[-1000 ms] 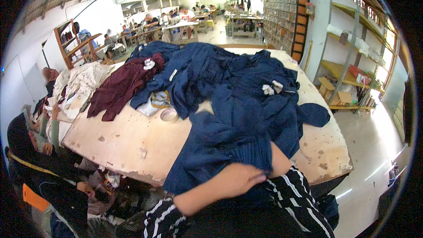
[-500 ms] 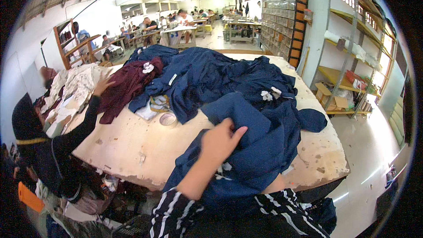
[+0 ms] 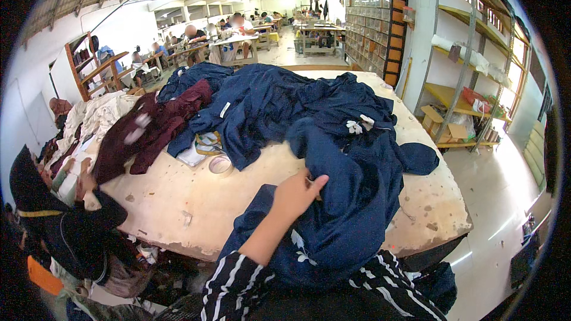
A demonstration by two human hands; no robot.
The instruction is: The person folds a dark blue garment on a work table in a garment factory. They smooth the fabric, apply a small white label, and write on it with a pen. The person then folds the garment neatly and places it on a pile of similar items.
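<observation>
A navy blue garment (image 3: 357, 196) with small white flower-like pieces (image 3: 303, 248) lies bunched over the table's near edge in front of me. My left hand (image 3: 296, 195) pinches a fold of this cloth near its middle, thumb and fingers closed together. My right hand is hidden beneath the cloth; only its striped black-and-white sleeve (image 3: 392, 282) shows at the lower right. Behind, a larger heap of navy garments (image 3: 267, 98) runs along the far side, with another white flower-like piece (image 3: 354, 127) on it.
The pale worn tabletop (image 3: 160, 202) holds a tape roll (image 3: 220, 165), a maroon garment (image 3: 172, 122) and cream cloth (image 3: 95, 113). At the left edge a person in dark clothes (image 3: 71, 232) handles the maroon cloth. Metal shelving (image 3: 464, 71) stands to the right.
The folded navy flap near my left hand has dropped into looser folds, and my right forearm has gone under the cloth. The other person has drawn the maroon garment leftward.
</observation>
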